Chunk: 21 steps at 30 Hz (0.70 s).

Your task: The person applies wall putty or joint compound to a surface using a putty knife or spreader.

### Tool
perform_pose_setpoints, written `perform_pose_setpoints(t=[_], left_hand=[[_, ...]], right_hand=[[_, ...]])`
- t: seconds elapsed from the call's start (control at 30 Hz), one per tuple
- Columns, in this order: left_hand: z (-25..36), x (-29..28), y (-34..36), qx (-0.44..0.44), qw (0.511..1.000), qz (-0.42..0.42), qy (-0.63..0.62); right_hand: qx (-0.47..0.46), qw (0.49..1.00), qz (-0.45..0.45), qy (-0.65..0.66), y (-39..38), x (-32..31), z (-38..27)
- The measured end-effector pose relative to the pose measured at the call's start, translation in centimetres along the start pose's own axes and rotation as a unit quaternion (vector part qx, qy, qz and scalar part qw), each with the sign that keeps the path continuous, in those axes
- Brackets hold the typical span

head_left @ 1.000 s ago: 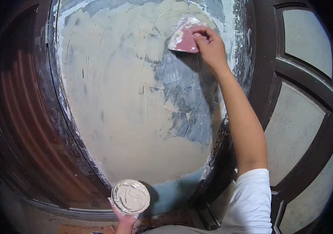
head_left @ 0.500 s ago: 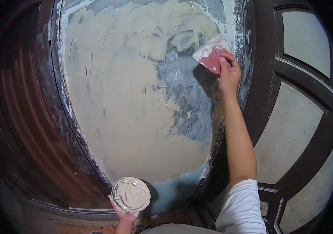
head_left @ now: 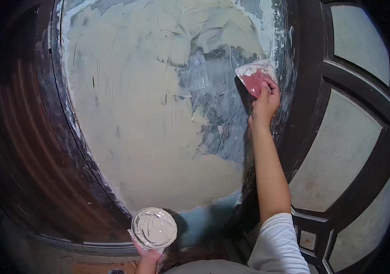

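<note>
My right hand (head_left: 267, 98) grips a red flat scraper (head_left: 255, 82), its far edge smeared with white paste. The blade lies at the right side of the wall panel (head_left: 126, 137), which is coated mostly in cream filler. Beside and below the scraper a bluish-grey patch (head_left: 222, 105) shows through the coat. Low in the view, my left hand (head_left: 147, 253) holds a round tub (head_left: 154, 228) of cream filler from beneath; most of its fingers are hidden under the tub.
Dark wooden framing (head_left: 26, 146) borders the panel on the left. To the right stands a dark door frame (head_left: 311, 118) with pale panels (head_left: 341, 150). Below the filler runs a bluish strip (head_left: 208, 221) of wall.
My right hand and the scraper have moved down and slightly right along the panel's right edge. The left hand and tub stay in nearly the same place.
</note>
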<state>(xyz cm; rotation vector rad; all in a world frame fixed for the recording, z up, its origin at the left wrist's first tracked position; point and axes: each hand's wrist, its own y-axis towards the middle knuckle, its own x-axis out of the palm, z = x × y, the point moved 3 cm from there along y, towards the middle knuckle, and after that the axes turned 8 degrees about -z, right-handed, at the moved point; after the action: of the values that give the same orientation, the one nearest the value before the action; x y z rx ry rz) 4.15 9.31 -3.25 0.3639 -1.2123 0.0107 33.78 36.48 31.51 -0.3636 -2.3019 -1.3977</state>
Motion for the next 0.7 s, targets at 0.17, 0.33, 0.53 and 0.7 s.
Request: perform_pose_setpoints(t=[0.17, 0.33, 0.53, 0.7], left_hand=[[-0.2, 0.4, 0.1, -0.012, 0.994, 0.050, -0.095], [-0.4, 0.2, -0.2, -0.032, 0.998, 0.027, -0.043], [-0.6, 1.8, -0.5, -0.047, 0.991, 0.069, -0.103], [-1.0, 2.7, -1.1, -0.061, 0.993, 0.044, -0.094]], right_hand=[[0.088, 0.971, -0.205, -0.090, -0.4, 4.2, -2.7], [0.130, 0.976, -0.149, -0.096, -3.4, -1.3, 2.2], [0.177, 0.964, -0.096, -0.172, -11.7, -8.4, 3.3], [0.188, 0.972, -0.100, -0.099, -17.9, -14.1, 2.5]])
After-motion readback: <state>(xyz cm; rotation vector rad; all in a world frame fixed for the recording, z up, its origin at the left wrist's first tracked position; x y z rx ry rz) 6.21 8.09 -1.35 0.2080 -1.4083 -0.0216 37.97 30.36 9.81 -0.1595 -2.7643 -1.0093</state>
